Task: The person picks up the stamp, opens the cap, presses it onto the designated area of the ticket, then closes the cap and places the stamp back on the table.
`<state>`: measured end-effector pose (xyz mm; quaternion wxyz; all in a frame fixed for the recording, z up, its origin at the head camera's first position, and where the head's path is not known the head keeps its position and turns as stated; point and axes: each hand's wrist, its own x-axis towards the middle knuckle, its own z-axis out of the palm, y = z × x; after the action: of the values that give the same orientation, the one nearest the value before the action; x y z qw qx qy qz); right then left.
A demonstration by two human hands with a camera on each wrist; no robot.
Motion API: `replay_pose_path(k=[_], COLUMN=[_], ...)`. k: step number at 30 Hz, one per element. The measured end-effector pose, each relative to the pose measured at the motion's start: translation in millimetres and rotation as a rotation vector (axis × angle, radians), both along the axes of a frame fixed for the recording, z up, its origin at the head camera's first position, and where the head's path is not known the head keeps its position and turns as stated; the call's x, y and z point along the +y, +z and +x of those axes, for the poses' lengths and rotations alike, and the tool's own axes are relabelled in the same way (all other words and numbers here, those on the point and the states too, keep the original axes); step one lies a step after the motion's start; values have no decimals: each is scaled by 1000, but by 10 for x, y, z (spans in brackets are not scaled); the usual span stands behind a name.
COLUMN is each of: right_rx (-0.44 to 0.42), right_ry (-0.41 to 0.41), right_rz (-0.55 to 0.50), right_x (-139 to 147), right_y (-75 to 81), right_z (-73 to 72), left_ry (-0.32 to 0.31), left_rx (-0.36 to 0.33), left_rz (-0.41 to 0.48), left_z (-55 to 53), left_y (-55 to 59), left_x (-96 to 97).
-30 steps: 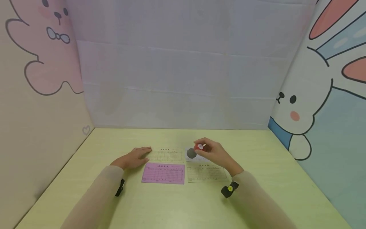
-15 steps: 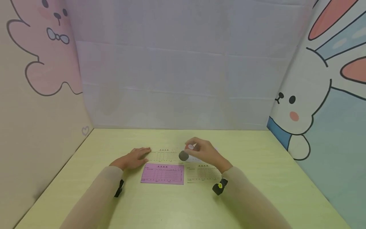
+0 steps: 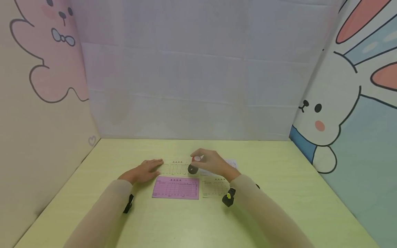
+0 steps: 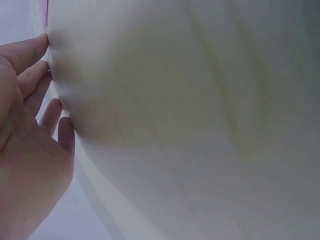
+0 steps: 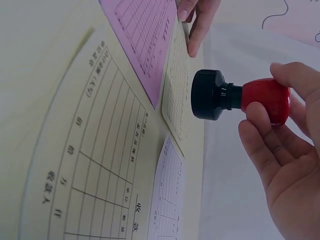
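Observation:
My right hand (image 3: pixel 212 162) pinches a round stamp by its red handle (image 5: pixel 267 100), thumb and fingers around it. The stamp's black base (image 5: pixel 206 95) points down at a pale yellow form (image 3: pixel 174 168) at the back left; the right wrist view shows it held above the paper, apart from it. My left hand (image 3: pixel 145 172) rests at that form's left edge, fingers extended, fingertips touching down in the left wrist view. A purple form (image 3: pixel 175 188) lies in front of it. Another yellow form (image 3: pixel 214 187) is at the front right, partly behind my right wrist.
A whitish form (image 3: pixel 232 163) lies at the back right, mostly hidden by my right hand. The forms lie on a pale yellow-green table (image 3: pixel 186 220). A white sheet (image 3: pixel 192 86) hangs behind it, and printed walls (image 3: pixel 356 144) stand at both sides.
My right hand has carried the stamp leftward, from over the whitish form to the right part of the back left yellow form. The left hand has stayed in place.

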<state>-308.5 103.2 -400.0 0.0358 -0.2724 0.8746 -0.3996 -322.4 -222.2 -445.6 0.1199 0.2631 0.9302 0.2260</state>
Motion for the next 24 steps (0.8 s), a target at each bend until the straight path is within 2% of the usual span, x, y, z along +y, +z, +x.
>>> replay_pose_path(k=[9, 17, 24], right_rx=[-17, -29, -20], right_ry=[-15, -25, -19], right_rz=[60, 72, 87], right_x=[-90, -140, -180], right_y=[-77, -134, -162], right_z=[-85, -153, -183], left_ry=[9, 3, 10], left_rx=[-3, -4, -12], left_rz=[7, 3, 4], left_z=[-5, 3, -34], left_y=[-8, 22, -7], left_x=[-11, 8, -1])
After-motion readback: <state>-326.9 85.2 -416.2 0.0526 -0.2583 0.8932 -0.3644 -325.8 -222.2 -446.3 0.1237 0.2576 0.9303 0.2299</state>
